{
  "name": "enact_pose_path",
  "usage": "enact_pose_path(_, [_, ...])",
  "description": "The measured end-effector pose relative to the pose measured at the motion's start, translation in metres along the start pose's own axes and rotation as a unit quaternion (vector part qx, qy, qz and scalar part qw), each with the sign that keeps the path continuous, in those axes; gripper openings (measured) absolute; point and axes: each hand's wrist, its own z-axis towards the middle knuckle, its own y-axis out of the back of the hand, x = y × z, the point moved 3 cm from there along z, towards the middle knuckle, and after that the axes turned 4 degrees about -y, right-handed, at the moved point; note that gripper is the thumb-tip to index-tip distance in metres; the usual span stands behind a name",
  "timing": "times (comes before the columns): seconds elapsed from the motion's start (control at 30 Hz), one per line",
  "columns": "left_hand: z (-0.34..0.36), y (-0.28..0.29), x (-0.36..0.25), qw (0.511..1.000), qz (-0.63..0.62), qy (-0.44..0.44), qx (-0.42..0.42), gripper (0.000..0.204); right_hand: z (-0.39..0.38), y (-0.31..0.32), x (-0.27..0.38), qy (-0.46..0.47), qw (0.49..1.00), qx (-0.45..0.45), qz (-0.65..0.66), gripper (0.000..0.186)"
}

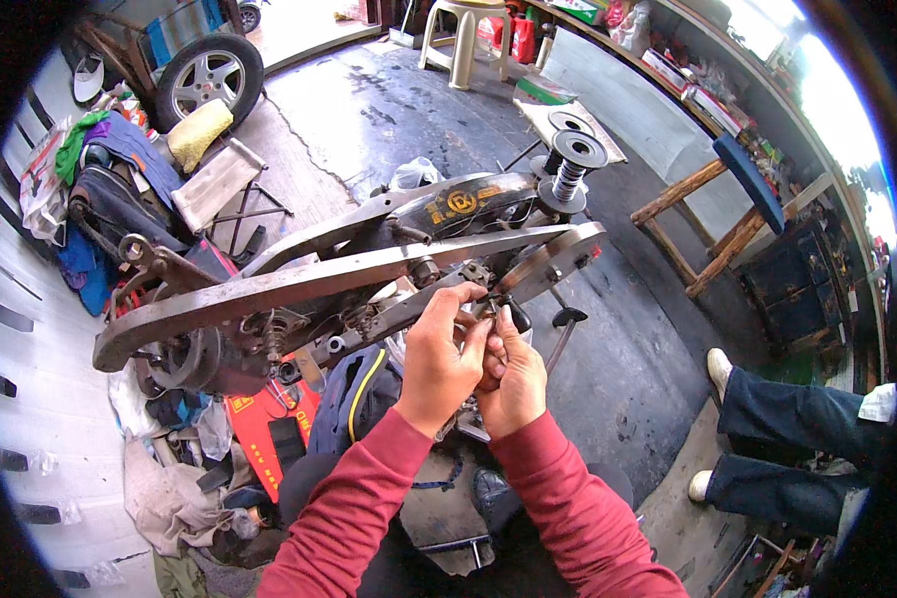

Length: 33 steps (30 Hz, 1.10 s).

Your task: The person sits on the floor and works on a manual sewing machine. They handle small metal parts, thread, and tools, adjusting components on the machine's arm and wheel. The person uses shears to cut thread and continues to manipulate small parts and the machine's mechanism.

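A long steel machine frame (319,274) spans the middle, with a curved black arm (493,199) and stacked spools (573,169) at its right end. My left hand (448,359) is closed in a pinch at the frame's near side, thumb and index finger at a small metal piece (492,307) too small to make out. My right hand (508,384) is closed beside it, thumb up against the same small piece. A black rounded knob (513,314) sits just behind my fingertips, partly hidden by them.
A wheel (209,82) and piled clothes and bags (120,169) lie left. A red board (274,439) lies below the frame. A plastic stool (463,35) stands behind, a wooden seat (728,219) right, near a cluttered shelf. Another person's legs (787,419) extend from the right.
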Motion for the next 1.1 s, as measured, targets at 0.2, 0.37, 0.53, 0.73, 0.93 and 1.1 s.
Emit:
enact_pose_path(0.2, [0.001,0.000,-0.001,1.000,0.010,-0.014,-0.007,0.031,0.005,0.002,-0.003,0.002,1.000,0.014,-0.019,0.034])
enact_pose_path(0.37, [0.003,-0.001,0.002,1.000,0.016,-0.009,-0.002,0.029,0.010,0.004,-0.003,-0.003,1.000,0.021,-0.010,0.036])
enact_pose_path(0.53, [0.005,0.002,0.001,0.997,0.049,-0.052,0.009,0.026,0.007,-0.003,0.000,-0.009,0.998,0.057,-0.020,0.028])
enact_pose_path(0.73, [0.012,0.008,0.001,0.989,0.090,-0.115,0.034,0.019,-0.002,-0.019,0.002,0.007,0.996,0.057,-0.070,0.042])
enact_pose_path(0.93, [0.020,0.012,0.003,0.993,0.040,-0.062,0.092,0.017,-0.004,-0.018,0.006,-0.029,0.996,0.036,-0.079,0.040])
enact_pose_path(1.1, [0.018,0.013,0.001,0.997,0.002,-0.008,0.081,0.017,-0.001,-0.015,0.008,-0.024,0.994,0.069,-0.077,0.036])
